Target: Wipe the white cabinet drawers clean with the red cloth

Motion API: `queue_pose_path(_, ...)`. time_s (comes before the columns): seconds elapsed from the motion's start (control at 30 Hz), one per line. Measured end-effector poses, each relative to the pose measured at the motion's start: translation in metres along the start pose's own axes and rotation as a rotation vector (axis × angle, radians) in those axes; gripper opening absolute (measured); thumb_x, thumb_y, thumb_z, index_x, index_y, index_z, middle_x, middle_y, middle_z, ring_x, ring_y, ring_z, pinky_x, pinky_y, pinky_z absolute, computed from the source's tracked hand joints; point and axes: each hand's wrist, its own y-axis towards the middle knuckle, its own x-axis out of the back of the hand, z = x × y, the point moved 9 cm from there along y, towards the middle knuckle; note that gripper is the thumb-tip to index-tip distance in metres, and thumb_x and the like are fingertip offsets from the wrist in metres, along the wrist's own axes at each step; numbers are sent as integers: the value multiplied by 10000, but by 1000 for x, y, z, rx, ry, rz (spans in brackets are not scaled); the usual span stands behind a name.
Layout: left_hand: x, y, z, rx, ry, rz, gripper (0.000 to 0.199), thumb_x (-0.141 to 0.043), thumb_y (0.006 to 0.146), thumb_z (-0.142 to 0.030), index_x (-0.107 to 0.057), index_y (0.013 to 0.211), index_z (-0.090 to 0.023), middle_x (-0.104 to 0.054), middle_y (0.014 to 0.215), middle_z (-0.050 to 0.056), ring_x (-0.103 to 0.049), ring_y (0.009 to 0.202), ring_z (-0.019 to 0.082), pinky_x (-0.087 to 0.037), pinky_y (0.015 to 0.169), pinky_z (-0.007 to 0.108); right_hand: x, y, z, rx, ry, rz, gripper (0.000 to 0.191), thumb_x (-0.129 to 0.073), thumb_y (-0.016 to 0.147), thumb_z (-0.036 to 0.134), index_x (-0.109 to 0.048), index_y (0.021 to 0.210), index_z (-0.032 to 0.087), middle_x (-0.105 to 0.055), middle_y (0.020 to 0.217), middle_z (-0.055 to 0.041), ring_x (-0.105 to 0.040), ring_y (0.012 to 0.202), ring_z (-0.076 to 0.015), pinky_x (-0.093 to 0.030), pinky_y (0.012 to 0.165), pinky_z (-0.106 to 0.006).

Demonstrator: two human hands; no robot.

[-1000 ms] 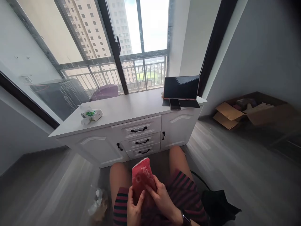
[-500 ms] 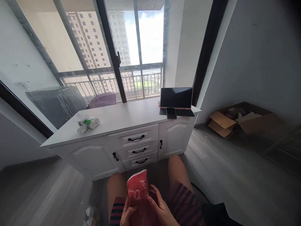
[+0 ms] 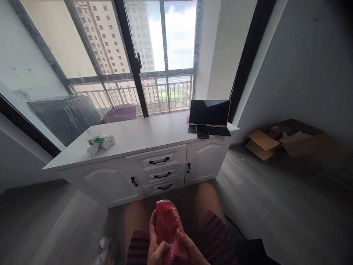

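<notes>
Between my hands, above my lap, is a red cloth-like item (image 3: 168,222) with white fuzzy patches and a pale edge at its rounded far end. Its exact kind I cannot make out, and its near end runs out of the picture. My left hand (image 3: 156,243) grips its left side, with the fingers along the edge and the thumb bent over its face. On the right side, my right hand (image 3: 189,244) holds it, fingertips pressed onto the whitish part. Some right-hand fingers are hidden behind the item.
Ahead stands a white cabinet (image 3: 154,134) bearing a tissue pack (image 3: 102,141), a phone (image 3: 202,131) and a propped tablet (image 3: 210,112). An open cardboard box (image 3: 292,141) sits on the floor at right. A pale crumpled bag (image 3: 102,250) lies low on the left.
The red item has turned and tilted in my hands, showing a more rounded far end and more of its face. My left fingers have moved up its side; my right hand has shifted onto its face.
</notes>
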Motion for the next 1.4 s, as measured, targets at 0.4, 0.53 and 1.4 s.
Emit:
queue_pose_path(0.4, 3, 12, 5, -63, -90, -40, 825, -769, 643, -325, -372, 1366, -295, -488, 1418, 89, -459, 1293, 306, -448, 1006, 371, 1, 6, 19, -147, 260, 10, 473, -608, 766, 460, -661, 1120, 150, -708, 1033, -125, -627, 1048, -297, -464, 900, -429)
queue_pose_path(0.53, 19, 16, 24, 160, -159, -89, 542, -791, 640, -380, -597, 1106, -184, -686, 1134, 114, -584, 1155, 325, -508, 924, 381, -3, 3, 21, -124, 239, 47, 467, -685, 730, 350, -634, 1159, 174, -698, 1064, -108, -628, 1048, -273, -447, 916, -403)
queue_pose_path(1.4, -5, 69, -24, -30, 218, 91, 858, -789, 651, -357, -377, 1393, -227, -605, 1277, 132, -578, 1162, 291, -430, 1012, 400, 41, 25, 8, -129, 30, -125, 587, -806, 581, 234, -624, 1136, 185, -700, 1073, -64, -600, 1111, -284, -410, 989, -403)
